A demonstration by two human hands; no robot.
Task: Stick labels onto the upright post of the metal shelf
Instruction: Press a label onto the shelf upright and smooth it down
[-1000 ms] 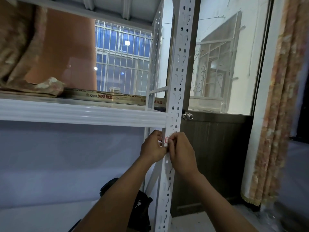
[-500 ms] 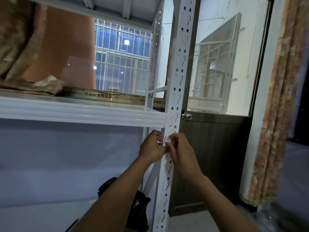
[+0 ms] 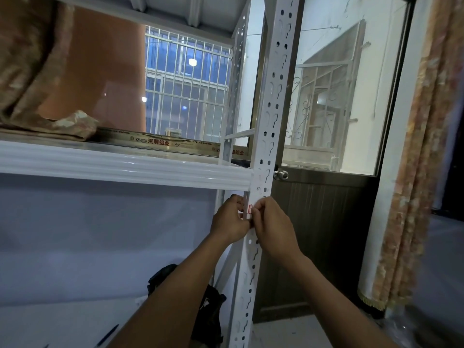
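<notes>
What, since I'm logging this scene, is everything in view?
upright post: 1, white, perforated, centre
label: 1, white with red print, on the post below the shelf board
shelf board: 1, white, left
rear post: 1, white, behind
door: 1, dark brown, glass above, right of post
door knob: 1, silver, beside post
curtain: 1, orange-patterned, far right
bag: 1, black, floor
left hand: pinches label from left
right hand: pinches label from right

White perforated post (image 3: 272, 101); red-printed white label (image 3: 250, 209).
</notes>
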